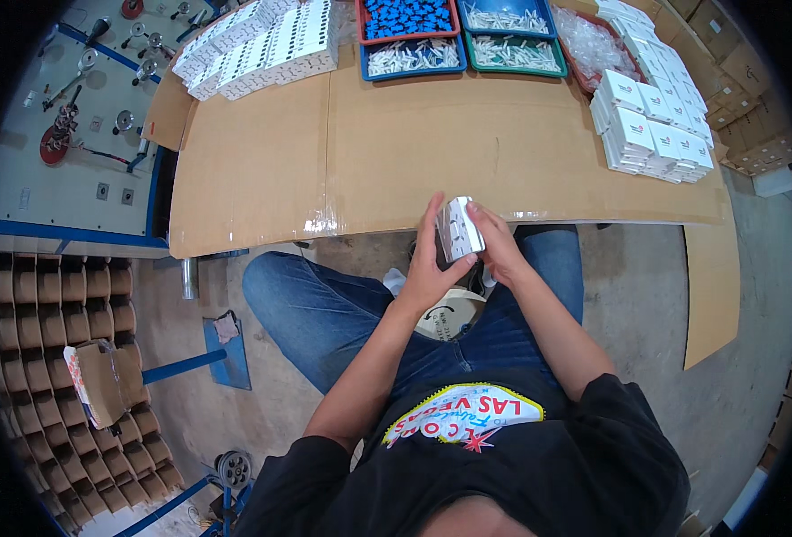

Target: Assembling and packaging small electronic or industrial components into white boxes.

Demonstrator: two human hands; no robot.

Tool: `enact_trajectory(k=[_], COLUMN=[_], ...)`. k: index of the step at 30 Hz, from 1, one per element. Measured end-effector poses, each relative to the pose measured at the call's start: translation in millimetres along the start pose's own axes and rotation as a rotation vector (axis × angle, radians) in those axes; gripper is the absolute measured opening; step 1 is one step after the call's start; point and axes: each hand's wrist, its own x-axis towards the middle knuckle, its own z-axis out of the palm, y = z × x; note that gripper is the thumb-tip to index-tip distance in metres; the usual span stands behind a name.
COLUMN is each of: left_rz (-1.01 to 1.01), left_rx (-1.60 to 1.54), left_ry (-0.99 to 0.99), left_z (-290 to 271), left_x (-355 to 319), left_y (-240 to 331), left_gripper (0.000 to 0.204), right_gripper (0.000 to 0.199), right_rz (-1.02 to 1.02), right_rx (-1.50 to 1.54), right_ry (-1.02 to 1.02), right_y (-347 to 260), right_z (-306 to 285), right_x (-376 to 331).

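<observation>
A small white printed box (pixel 464 230) is held between my two hands, just over the near edge of the cardboard-covered table (pixel 414 152). My left hand (pixel 430 266) grips its left side, fingers pointing up along it and thumb beneath. On the opposite side, my right hand (pixel 498 248) has its fingers closed about the box's right edge. Part of the box is covered by my fingers, and I cannot make out whether its flap is open.
White boxes (pixel 275 49) are stacked at the far left, more (pixel 651 134) at the right. Between them stand a tray of blue pieces (pixel 406 18), trays of white pieces (pixel 414 58) and a basket of clear plastic bags (pixel 597 45). A machine (pixel 64 134) stands left.
</observation>
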Motion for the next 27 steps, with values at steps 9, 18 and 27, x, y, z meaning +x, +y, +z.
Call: enact_trajectory(k=[9,18,27], left_rz=[-0.692,-0.599,-0.514], left_rx=[-0.788,-0.746,-0.763], left_ry=[-0.024,0.100,0.211], left_z=[-30,-19,-15], left_x=[1,-2,2], left_y=[-11,-3,-4], left_gripper=[0.062,0.054,0.057], right_gripper=[0.072,0.080,0.062], right_rz=[-0.670,-0.758,-0.642], right_rx=[-0.449,-0.741,-0.650], right_ry=[-0.147,-0.030,0.035], right_y=[6,10,24], right_z=[15,40,37], right_x=[-11,-17,-12])
